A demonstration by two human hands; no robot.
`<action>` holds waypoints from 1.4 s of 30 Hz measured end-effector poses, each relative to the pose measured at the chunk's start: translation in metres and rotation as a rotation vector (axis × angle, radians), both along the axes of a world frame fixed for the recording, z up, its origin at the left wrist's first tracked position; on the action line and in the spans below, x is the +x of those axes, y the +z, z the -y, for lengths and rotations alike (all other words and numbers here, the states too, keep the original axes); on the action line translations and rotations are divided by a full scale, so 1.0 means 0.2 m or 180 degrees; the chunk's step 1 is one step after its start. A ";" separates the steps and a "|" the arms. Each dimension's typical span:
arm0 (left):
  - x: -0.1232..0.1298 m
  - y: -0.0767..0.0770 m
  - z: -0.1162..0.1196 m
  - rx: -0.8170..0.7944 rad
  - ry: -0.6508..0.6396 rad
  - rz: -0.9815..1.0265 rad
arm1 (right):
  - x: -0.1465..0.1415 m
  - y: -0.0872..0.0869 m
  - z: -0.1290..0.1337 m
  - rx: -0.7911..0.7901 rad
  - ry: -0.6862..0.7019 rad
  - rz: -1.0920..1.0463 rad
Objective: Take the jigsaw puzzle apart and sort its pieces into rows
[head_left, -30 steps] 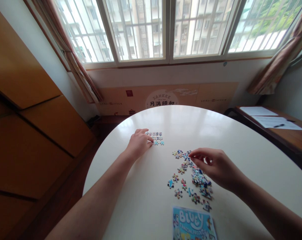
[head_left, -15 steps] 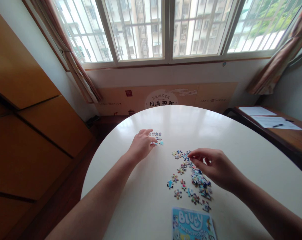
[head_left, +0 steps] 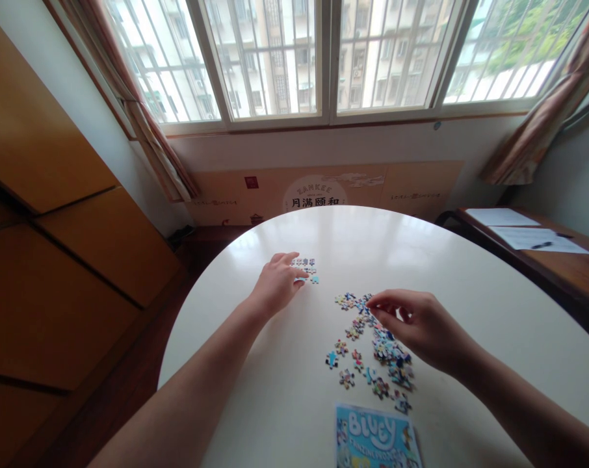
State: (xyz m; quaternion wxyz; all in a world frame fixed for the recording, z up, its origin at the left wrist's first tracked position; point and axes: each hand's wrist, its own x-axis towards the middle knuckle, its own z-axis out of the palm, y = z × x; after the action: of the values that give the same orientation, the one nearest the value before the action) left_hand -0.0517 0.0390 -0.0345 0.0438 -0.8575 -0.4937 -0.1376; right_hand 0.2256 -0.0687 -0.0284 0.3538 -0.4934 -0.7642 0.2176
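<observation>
My left hand (head_left: 276,284) rests at the far left of the round white table, fingers apart, over a small group of jigsaw puzzle pieces (head_left: 310,262) laid in rows. Its fingertips cover part of the group, beside a light-blue piece (head_left: 315,280). My right hand (head_left: 418,322) hovers at the upper part of a loose heap of puzzle pieces (head_left: 391,348). Its thumb and index finger are brought together at a blue-and-white puzzle piece (head_left: 363,303); the exact grip is partly hidden. Single pieces lie left of the heap, among them a blue one (head_left: 331,359).
A light-blue "Bluey" picture card or box (head_left: 376,437) lies at the near edge of view on the white table (head_left: 255,396). To the right, a wooden side table (head_left: 584,270) holds papers (head_left: 538,239) and dark pens. Wooden cabinets (head_left: 55,260) stand left.
My left hand has shifted very slightly to the right, over the light-blue pieces in the lowest row. My right hand has hardly moved.
</observation>
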 end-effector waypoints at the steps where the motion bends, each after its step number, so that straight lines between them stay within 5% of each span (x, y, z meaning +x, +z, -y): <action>1: 0.01 0.00 0.00 0.0007 -0.0028 0.0009 | 0.00 0.00 0.00 0.0001 0.0003 0.0001; 13: 0.06 -0.03 0.03 -0.0027 -0.0222 0.0073 | -0.01 0.01 0.00 0.0059 0.0055 0.0033; 23: -0.04 0.02 -0.03 0.0149 0.0382 0.0181 | 0.00 -0.01 0.00 0.0061 0.0041 0.0062; 42: 0.04 -0.02 0.00 0.0164 0.0142 0.0192 | 0.00 0.01 0.00 0.0082 0.0036 0.0055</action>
State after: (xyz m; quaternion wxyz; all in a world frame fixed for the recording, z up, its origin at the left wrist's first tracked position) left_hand -0.0444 0.0381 -0.0392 0.0540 -0.8404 -0.5101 -0.1751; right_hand 0.2247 -0.0694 -0.0264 0.3523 -0.4864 -0.7727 0.2055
